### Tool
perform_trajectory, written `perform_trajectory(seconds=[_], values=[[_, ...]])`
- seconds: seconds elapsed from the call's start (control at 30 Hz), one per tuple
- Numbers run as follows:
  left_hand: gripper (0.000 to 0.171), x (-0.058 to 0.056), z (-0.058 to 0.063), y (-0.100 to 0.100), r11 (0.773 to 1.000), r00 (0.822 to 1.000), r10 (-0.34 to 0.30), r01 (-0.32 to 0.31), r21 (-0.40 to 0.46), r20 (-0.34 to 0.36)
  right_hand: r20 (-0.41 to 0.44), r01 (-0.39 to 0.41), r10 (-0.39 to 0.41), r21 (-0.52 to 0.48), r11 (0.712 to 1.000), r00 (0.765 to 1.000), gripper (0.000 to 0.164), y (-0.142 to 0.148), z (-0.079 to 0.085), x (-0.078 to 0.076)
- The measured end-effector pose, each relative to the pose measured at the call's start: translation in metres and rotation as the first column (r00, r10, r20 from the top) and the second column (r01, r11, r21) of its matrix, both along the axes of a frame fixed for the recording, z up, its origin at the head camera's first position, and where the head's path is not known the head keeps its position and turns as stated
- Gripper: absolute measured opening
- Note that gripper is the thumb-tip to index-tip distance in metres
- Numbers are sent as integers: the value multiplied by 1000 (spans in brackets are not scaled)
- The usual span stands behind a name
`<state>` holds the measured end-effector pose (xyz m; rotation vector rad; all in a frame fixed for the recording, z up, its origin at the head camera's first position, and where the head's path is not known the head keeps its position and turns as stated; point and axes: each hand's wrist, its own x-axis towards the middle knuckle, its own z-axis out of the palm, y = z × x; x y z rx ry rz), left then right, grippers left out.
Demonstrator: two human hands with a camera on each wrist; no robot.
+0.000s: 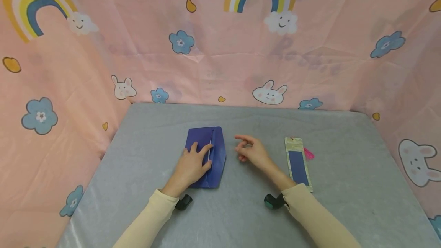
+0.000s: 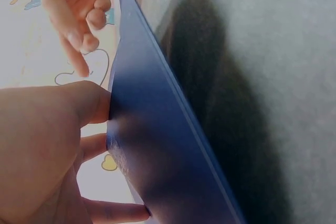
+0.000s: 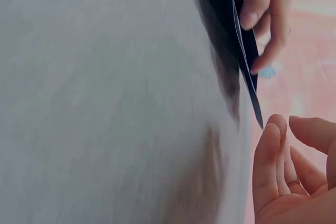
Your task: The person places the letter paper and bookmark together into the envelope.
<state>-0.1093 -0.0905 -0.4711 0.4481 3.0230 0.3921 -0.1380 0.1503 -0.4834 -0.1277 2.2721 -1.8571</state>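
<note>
Grey tabletop [image 1: 234,221] is supporting the envelope [image 1: 218,163]; your spread left hand [image 1: 191,165] is touching it, apparently for steadiness; your loosely curled right hand [image 1: 253,151] is hovering empty.

You can read no word, brand or number for certain in the three views. At two o'clock in the head view, faint letter-like marks [image 1: 285,44] show on the pink backdrop [image 1: 220,62], but they are too blurred for you to make out. You find no legible print on the blue envelope [image 1: 218,163] near six o'clock or the bookmark [image 1: 298,165] toward four o'clock.
</note>
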Motion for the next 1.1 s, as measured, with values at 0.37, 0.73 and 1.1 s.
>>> perform_trajectory(seconds=[0.37, 0.73, 1.1], values=[[55, 0, -1, 1, 1000, 1000, -2, 2, -3, -4, 10, 11, -12, 84, 996, 1000, 54, 70, 9, 12], [54, 1, 0, 1, 1000, 1000, 0, 0, 19, -1, -89, 106, -91, 190, 976, 992, 55, 139, 7, 28], [54, 2, 0, 1, 1000, 1000, -1, 1, 20, -5, -138, 179, -144, 284, 942, 980, 51, 167, 3, 43]])
